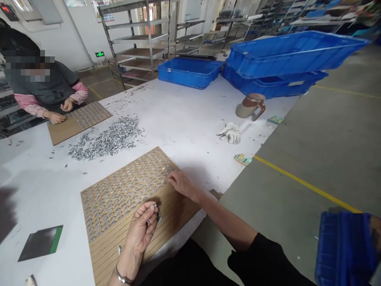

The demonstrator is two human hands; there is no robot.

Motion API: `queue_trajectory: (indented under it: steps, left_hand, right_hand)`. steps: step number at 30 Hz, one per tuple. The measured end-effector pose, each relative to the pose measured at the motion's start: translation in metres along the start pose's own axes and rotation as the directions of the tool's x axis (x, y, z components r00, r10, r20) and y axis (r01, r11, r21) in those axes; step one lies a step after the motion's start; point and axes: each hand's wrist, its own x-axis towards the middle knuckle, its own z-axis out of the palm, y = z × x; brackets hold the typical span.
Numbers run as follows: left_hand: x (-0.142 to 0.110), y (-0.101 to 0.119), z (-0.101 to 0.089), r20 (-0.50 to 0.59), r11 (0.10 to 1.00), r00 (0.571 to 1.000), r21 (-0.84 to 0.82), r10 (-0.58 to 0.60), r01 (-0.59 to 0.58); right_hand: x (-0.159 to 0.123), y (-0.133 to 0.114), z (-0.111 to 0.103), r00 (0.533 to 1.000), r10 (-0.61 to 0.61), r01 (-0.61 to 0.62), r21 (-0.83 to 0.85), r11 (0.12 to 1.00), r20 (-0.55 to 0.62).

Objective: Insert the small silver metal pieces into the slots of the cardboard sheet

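Note:
A brown board (166, 222) with grooves lies in front of me, its far part covered by rows of small silver oval metal pieces (119, 186). My left hand (143, 224) is closed on several of these pieces over the board's bare near part, one pinched between thumb and finger. At the right end of the rows, my right hand (181, 182) has its fingers pinched together at the board's surface; whatever is between the fingertips is hidden. Beyond the board lies a loose pile of the same metal pieces (110, 137).
Across the white table (184, 119), a person (44, 87) works at another board (62, 133). Blue crates (190, 73) stand at the back. A mug (250, 105) and white gloves (229, 133) lie toward the right edge. A dark plate with a green edge (41, 242) is at left.

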Motion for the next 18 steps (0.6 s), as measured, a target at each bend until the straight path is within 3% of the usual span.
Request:
queue_trajectory:
  steps: [8,12,14,16,18]
  left_hand:
    - [-0.001,-0.001,-0.002,-0.007,1.0,1.0,0.019,-0.016,0.016]
    - [-0.006,0.002,0.004,0.004,0.999,1.0,0.035,0.01,-0.011]
    - [-0.008,0.003,0.008,0.012,0.999,1.0,0.038,0.016,-0.016]
    - [-0.01,0.001,0.012,0.028,0.999,1.0,0.035,0.011,-0.012]
    - [-0.011,-0.002,0.016,0.058,1.0,0.998,0.031,-0.007,0.005]
  right_hand:
    - [-0.002,-0.002,0.002,0.999,0.039,-0.039,-0.034,0.999,-0.015]
    - [-0.003,-0.012,-0.002,0.991,0.122,-0.125,-0.058,0.99,-0.059]
    - [-0.011,-0.023,-0.005,0.987,0.134,-0.132,0.031,0.991,-0.094]
    - [-0.025,-0.038,-0.006,0.996,0.059,-0.044,0.215,0.976,-0.061]
    - [-0.044,-0.054,-0.005,0.998,-0.061,0.042,0.463,0.886,0.026]
